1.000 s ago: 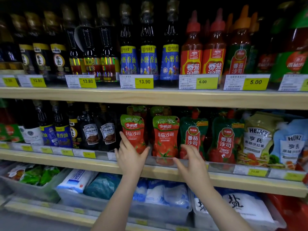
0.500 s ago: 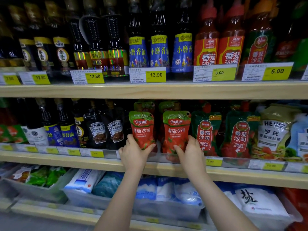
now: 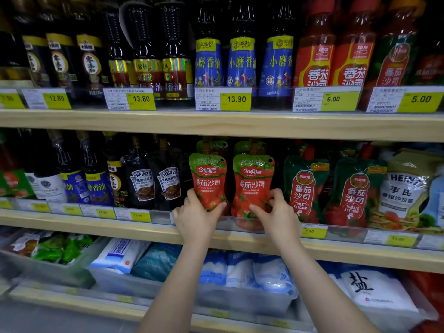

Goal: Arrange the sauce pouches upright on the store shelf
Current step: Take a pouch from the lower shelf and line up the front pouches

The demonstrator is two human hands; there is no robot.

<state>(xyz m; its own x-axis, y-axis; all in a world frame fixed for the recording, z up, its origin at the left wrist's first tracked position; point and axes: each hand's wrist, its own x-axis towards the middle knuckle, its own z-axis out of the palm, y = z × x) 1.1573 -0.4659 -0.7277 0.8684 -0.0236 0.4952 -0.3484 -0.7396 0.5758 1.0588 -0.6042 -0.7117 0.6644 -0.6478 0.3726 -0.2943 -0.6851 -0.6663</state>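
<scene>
Sauce pouches upright, left hand [image 3: 195,218] grips left pouch [image 3: 208,181], right hand [image 3: 276,216] grips right pouch [image 3: 252,186]; bases hidden

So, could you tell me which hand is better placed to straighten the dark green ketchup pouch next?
The right hand: it sits directly beside the dark green ketchup pouch; the left hand is two pouches away.

Upper shelf [image 3: 216,123] overhangs pouches [image 3: 252,183].
</scene>
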